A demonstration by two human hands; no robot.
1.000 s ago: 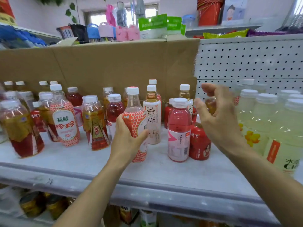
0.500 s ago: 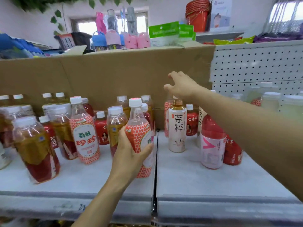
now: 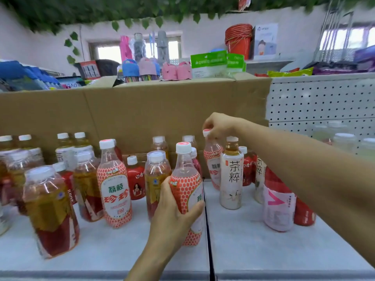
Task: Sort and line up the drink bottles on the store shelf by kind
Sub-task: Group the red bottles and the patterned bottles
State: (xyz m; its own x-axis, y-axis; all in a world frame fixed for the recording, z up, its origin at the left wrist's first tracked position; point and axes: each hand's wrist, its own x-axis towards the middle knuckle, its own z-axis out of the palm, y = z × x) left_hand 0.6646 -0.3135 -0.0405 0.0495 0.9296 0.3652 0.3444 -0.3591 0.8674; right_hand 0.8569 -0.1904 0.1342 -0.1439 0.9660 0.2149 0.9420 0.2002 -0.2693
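My left hand (image 3: pixel 172 209) grips a lychee bottle (image 3: pixel 187 179) with a red honeycomb label, standing at the seam between two shelf boards. My right hand (image 3: pixel 218 124) reaches to the back and pinches the cap of a second lychee bottle (image 3: pixel 213 159) behind the white tea bottle (image 3: pixel 231 175). A third lychee bottle (image 3: pixel 114 183) stands to the left. Amber tea bottles (image 3: pixel 50 209), small red bottles (image 3: pixel 135 179) and a pink bottle (image 3: pixel 278 207) are mixed around them on the white shelf (image 3: pixel 101 246).
A cardboard box wall (image 3: pixel 142 114) closes the back of the shelf. A white pegboard (image 3: pixel 320 102) stands at right with pale yellow bottles (image 3: pixel 345 142) in front of it. Goods crowd the top of the box.
My right hand has lowered from above the back row onto the cap of the rear lychee bottle and now pinches it. My left hand keeps its grip; the camera has tilted up.
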